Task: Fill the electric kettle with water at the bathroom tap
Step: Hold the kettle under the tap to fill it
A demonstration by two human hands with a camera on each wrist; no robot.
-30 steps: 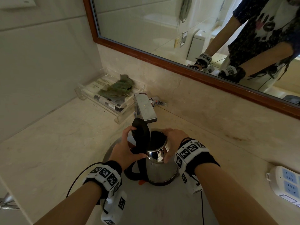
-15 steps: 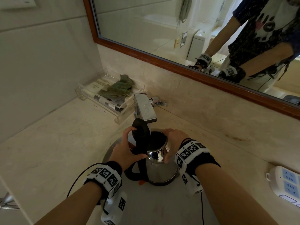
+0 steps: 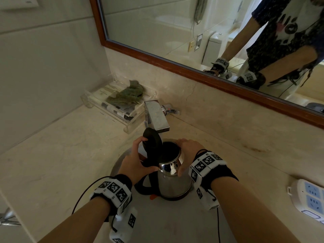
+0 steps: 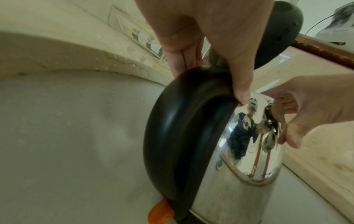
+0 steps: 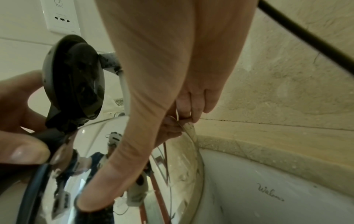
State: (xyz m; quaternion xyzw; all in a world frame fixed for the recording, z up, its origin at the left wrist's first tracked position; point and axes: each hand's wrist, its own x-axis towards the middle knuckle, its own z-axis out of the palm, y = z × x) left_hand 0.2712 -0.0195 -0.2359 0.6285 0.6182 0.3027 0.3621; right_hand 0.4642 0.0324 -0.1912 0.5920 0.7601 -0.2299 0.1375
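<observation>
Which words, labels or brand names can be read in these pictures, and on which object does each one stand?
"Walrus", or similar: cursive script inside the white sink; only the first letters are clear.
Packets in the clear tray: print too small to read.
Wall socket plate: small marks, unreadable.
Wristbands: square black-and-white code patterns, no words.
Kettle and power strip: no readable text.

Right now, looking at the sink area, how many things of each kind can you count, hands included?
Hands: 2, the left hand and the right hand
Kettles: 1, the kettle, with its lid open
Taps: 1, the tap
Clear trays: 1, the tray
Power strips: 1, the power strip
Mirrors: 1, the mirror
Total: 7
</observation>
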